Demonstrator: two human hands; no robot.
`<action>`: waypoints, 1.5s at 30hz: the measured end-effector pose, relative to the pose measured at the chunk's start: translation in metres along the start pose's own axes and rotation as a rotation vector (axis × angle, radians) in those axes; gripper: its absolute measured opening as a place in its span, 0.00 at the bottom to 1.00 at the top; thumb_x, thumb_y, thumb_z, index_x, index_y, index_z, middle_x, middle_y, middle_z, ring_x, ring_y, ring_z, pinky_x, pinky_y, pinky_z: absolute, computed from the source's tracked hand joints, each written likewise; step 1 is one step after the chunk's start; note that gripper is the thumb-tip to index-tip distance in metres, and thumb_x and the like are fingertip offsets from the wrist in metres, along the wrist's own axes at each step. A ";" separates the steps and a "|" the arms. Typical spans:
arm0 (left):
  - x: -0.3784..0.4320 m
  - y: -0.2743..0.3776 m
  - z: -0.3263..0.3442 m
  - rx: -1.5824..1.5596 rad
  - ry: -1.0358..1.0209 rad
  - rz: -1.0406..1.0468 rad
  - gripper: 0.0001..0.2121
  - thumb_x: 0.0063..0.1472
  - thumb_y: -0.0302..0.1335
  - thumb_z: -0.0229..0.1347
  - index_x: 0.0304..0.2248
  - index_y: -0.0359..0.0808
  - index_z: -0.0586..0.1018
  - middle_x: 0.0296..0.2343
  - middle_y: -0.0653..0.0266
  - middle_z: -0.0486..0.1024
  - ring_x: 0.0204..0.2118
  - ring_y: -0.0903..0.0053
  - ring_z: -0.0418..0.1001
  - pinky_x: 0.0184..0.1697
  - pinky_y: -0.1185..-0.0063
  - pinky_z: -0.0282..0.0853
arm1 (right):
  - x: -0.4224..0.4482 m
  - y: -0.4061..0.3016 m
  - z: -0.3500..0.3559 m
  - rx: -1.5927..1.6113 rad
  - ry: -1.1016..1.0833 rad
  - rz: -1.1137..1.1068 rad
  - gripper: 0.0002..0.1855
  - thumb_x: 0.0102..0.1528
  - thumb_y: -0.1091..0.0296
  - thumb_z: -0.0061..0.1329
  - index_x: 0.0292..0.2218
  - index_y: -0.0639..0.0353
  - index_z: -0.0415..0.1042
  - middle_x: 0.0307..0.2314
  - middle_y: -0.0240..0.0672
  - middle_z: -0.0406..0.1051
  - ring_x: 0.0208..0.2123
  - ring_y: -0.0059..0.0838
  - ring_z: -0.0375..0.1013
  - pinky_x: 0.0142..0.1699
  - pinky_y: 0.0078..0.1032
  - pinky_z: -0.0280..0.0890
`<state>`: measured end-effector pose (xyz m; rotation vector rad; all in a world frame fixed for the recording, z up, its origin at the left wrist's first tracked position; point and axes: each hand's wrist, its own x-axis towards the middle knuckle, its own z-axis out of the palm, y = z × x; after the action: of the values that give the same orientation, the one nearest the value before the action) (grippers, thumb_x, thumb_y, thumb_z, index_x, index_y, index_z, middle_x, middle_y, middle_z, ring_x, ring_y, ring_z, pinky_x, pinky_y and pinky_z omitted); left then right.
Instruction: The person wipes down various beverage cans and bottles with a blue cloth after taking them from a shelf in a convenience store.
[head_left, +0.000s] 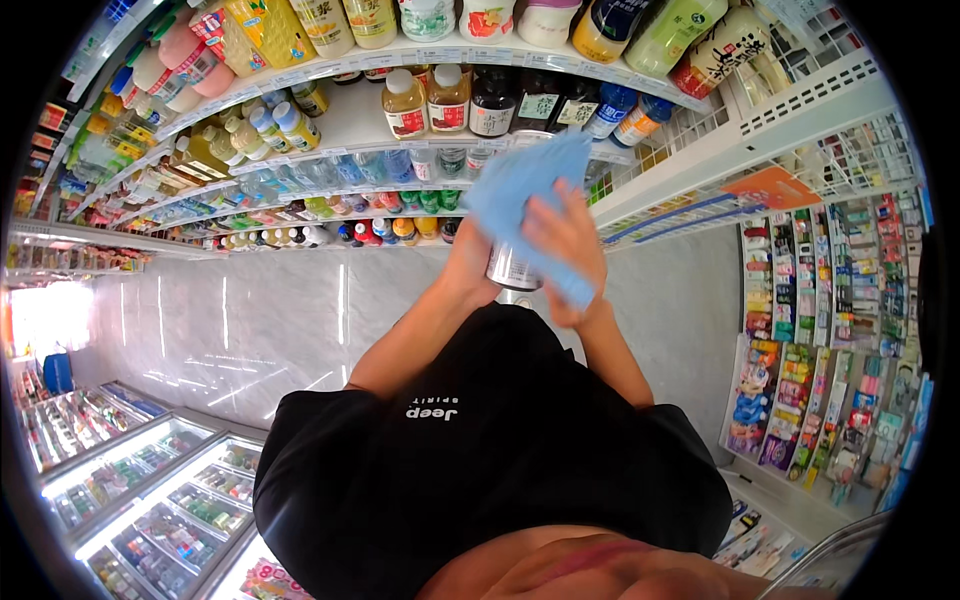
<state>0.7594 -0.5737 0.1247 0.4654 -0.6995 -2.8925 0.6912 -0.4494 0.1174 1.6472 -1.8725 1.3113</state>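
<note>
A silver can is held upright in front of my chest, with my left hand gripping its side. Over its front and upper part lies a light blue cloth, slightly blurred. My right hand holds this cloth against the can, fingers spread across the fabric. Most of the can's body and some of my left fingers are hidden behind the cloth. Just beyond my hands is a shelf row with dark bottles and amber bottles with red labels.
Curved by the lens, a white drinks shelf spans the far side. A white wire-grid end panel stands at the right, near packed goods shelves. Grey floor tiles lie below. Lit glass-door coolers stand at lower left.
</note>
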 end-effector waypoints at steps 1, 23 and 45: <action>0.000 0.002 -0.004 0.082 0.000 -0.034 0.24 0.65 0.44 0.40 0.54 0.38 0.64 0.45 0.57 0.71 0.46 0.68 0.71 0.52 0.72 0.65 | 0.007 -0.002 0.007 0.077 0.106 0.106 0.22 0.55 0.59 0.37 0.46 0.61 0.72 0.50 0.41 0.66 0.56 0.52 0.58 0.61 0.46 0.45; -0.021 0.016 -0.085 -0.311 -0.410 -0.343 0.25 0.65 0.44 0.40 0.54 0.35 0.63 0.49 0.57 0.68 0.49 0.68 0.68 0.53 0.73 0.64 | -0.026 -0.080 0.044 -0.169 -0.140 -0.200 0.22 0.53 0.62 0.38 0.46 0.62 0.71 0.49 0.44 0.66 0.56 0.52 0.59 0.61 0.46 0.46; -0.074 0.014 -0.043 0.179 -0.087 0.001 0.22 0.67 0.43 0.39 0.52 0.36 0.65 0.44 0.61 0.71 0.45 0.73 0.71 0.49 0.75 0.68 | -0.013 -0.081 0.044 0.156 0.300 0.217 0.24 0.53 0.66 0.40 0.50 0.65 0.67 0.53 0.47 0.60 0.60 0.52 0.51 0.61 0.43 0.46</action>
<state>0.8438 -0.5897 0.1144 0.3597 -0.9765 -2.8771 0.7815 -0.4691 0.1187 1.2522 -1.8418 1.7243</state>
